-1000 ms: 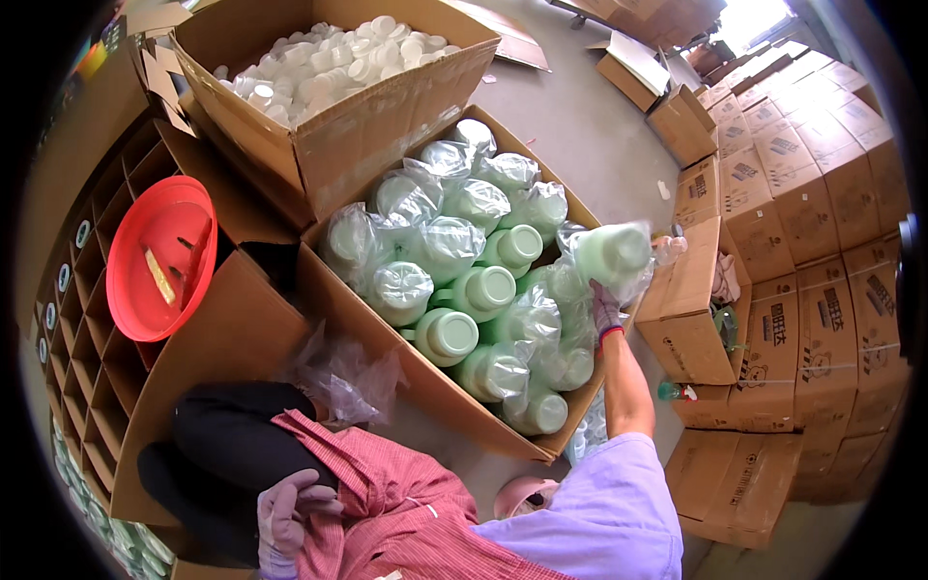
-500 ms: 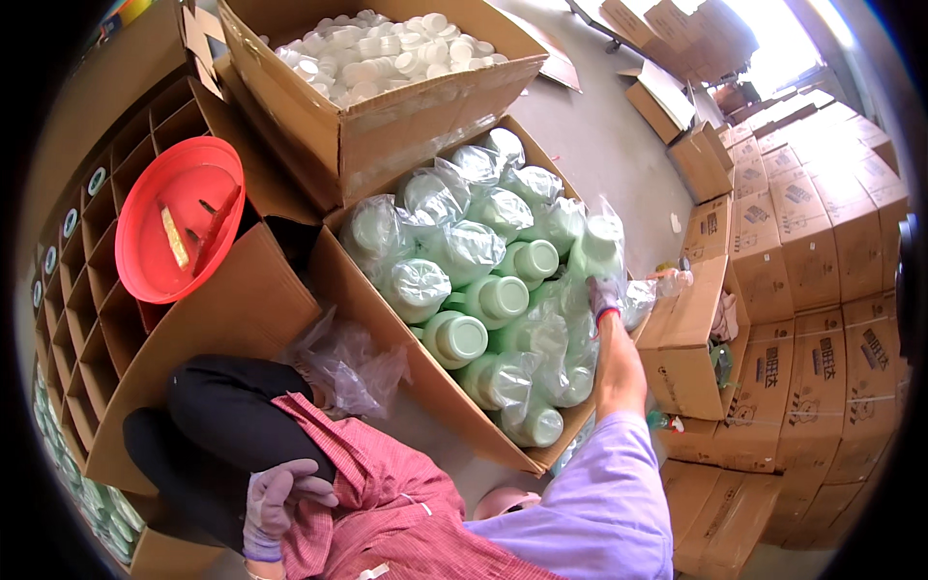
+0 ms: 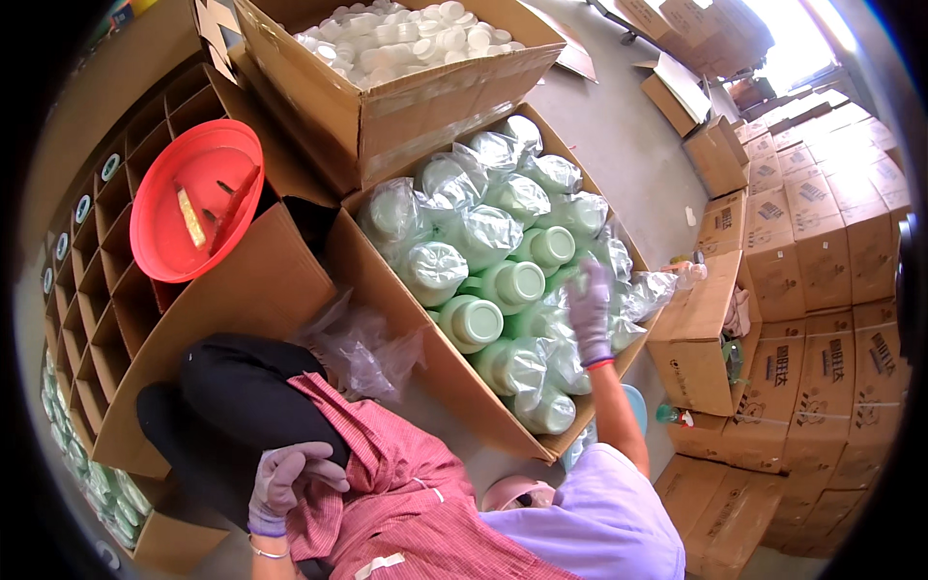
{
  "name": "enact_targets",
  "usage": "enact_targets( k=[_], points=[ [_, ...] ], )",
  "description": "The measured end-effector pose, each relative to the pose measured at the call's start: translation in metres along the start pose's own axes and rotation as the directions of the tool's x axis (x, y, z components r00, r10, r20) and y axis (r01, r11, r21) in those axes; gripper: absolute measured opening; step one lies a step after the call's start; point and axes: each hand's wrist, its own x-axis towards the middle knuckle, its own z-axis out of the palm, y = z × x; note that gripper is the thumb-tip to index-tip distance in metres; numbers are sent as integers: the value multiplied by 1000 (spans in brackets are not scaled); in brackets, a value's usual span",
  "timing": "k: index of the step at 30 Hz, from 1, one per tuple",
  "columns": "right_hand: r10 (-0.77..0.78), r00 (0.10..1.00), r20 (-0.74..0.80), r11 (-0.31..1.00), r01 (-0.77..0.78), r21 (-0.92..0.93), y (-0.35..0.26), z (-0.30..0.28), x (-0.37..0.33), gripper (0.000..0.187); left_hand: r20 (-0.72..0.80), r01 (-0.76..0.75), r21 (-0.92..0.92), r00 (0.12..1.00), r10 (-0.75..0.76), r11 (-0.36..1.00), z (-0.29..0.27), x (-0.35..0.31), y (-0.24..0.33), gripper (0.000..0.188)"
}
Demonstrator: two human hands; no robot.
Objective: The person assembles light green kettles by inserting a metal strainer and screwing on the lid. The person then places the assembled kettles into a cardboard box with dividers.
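Pale green bottles [image 3: 512,283] lay packed in a big open carton [image 3: 454,367], centre of view, round ends up, most tilted. Many wore clear plastic bags [image 3: 517,198]; three near the middle were bare. Right hand [image 3: 590,309], gloved, was over the carton's right part, fingers stretched long and slightly blurred; couldn't tell if it touched the bottle beneath. Loose clear plastic [image 3: 648,295] bunched just beside it at the carton's right edge.

Left hand [image 3: 290,483], also gloved, sat low by the black trouser leg [image 3: 251,387], fingers half bent with the thumb apart; couldn't tell if it rested on the leg. Red checked cloth [image 3: 406,483] covered the lap, purple sleeve [image 3: 590,512] on the right arm.

Crumpled plastic film [image 3: 372,358] lay between leg and carton. Behind the bottles, another carton [image 3: 464,97] held a heap of white caps [image 3: 416,39]. Left: red basin [image 3: 155,222] with a yellow strip [image 3: 190,217] and a dark red strip [image 3: 235,208] in it, on a carton with dividers [image 3: 97,319]. Right: small open carton [image 3: 691,333], then tall stacked cartons [image 3: 822,242].
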Motion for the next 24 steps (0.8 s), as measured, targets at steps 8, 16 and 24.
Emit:
enact_targets(
  k=[8, 16, 24],
  points=[
    [71, 821, 566, 995, -20, -97, -86, 67, -54, 87, 10, -90, 123, 996, 90, 988, 19, -1, 5, 44],
    [128, 845, 520, 683, -455, 571, -160, -47, 26, 66, 290, -617, 571, 768, 570, 541, 72, 35, 26, 50],
    [-350, 603, 717, 331, -637, 696, -255, 15, -26, 67, 92, -621, 482, 737, 669, 618, 46, 47, 35, 58]
  ],
)
